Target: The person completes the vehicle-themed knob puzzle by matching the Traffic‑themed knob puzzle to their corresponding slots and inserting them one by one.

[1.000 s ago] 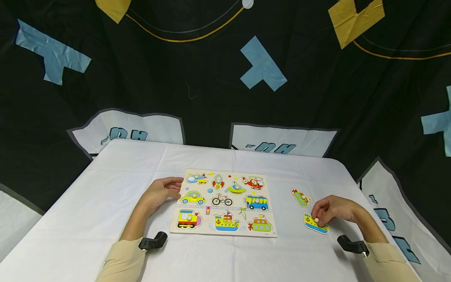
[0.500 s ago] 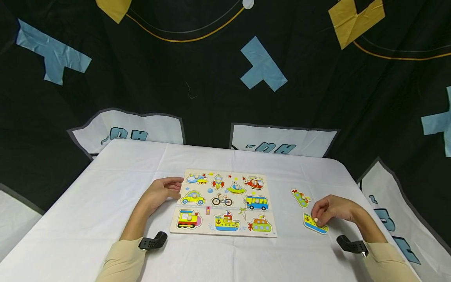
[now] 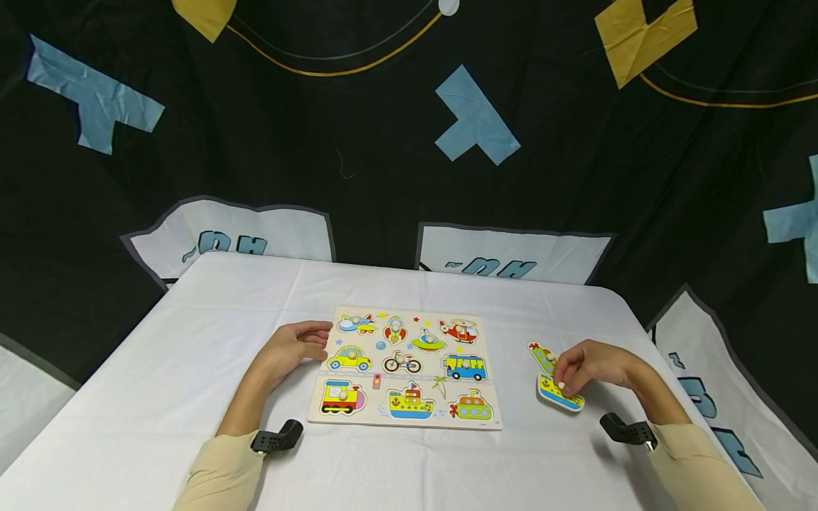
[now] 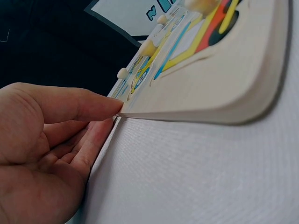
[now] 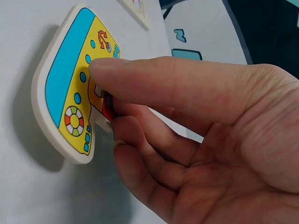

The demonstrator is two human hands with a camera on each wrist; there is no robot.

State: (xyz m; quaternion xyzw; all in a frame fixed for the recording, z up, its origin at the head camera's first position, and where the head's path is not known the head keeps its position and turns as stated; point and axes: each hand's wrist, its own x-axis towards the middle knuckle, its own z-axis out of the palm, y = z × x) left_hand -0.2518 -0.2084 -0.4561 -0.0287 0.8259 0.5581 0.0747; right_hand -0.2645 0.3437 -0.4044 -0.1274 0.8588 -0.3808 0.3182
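A wooden puzzle board (image 3: pixel 383 383) with vehicle pictures lies flat on the white table. My left hand (image 3: pixel 290 353) rests at its left edge, thumb and fingertips touching the side; the left wrist view shows the thumb (image 4: pixel 88 106) right at the rim. To the right of the board, my right hand (image 3: pixel 594 369) pinches the small knob of a yellow and blue boat puzzle piece (image 3: pixel 559 397). In the right wrist view the boat piece (image 5: pixel 65 79) stands tilted, its shadow on the cloth beside it. A submarine puzzle piece (image 3: pixel 542 356) lies just behind it, partly covered.
Knobbed pieces such as the train (image 3: pixel 341 397), car (image 3: pixel 349 358) and bus (image 3: pixel 465 367) sit in the board. The boat picture (image 3: pixel 412 403) and submarine picture (image 3: pixel 473 407) there show no knobs. A black curtain (image 3: pixel 383 142) hangs behind the table.
My right hand has shifted left and away from me with the boat piece, which now overlaps the submarine piece in the head view. The left hand and the board have stayed put.
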